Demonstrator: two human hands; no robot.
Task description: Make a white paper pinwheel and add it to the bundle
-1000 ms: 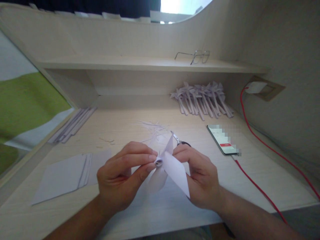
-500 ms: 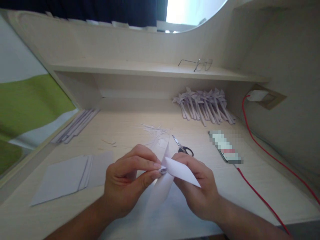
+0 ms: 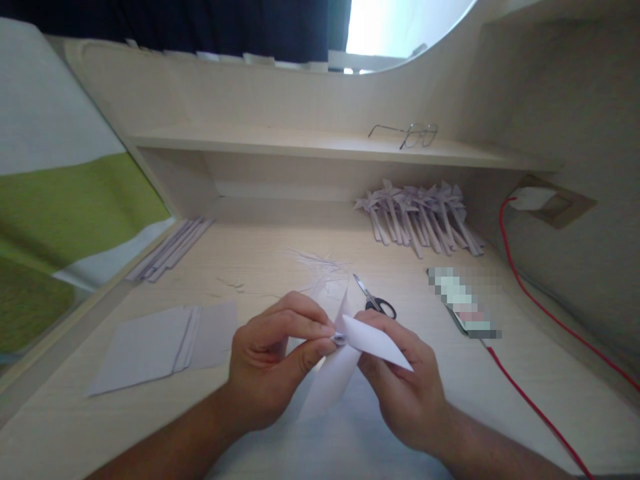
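Note:
Between my hands is a white paper pinwheel (image 3: 377, 341) with pointed blades spreading out and a small rolled bit of paper at its centre. My left hand (image 3: 283, 360) pinches that rolled centre between thumb and fingertips. From the other side, my right hand (image 3: 407, 387) grips the pinwheel behind its right blade, which hides some of those fingers. Just beyond my right hand lie black-handled scissors (image 3: 375, 300), their blades pointing away to the left. Thin paper strips (image 3: 320, 261) are scattered on the desk past my fingers.
Finished-looking paper pinwheels on sticks (image 3: 420, 213) lie in a row at the back right. Square paper sheets (image 3: 145, 343) and rolled paper sticks (image 3: 173, 250) are at left. A phone (image 3: 463, 303) with a red cable (image 3: 540, 413) lies at right. Glasses (image 3: 417, 135) rest on the shelf (image 3: 280, 143).
The whole view has shifted, so the desk and hands appear farther right. Both hands keep nearly the same hold on the pinwheel.

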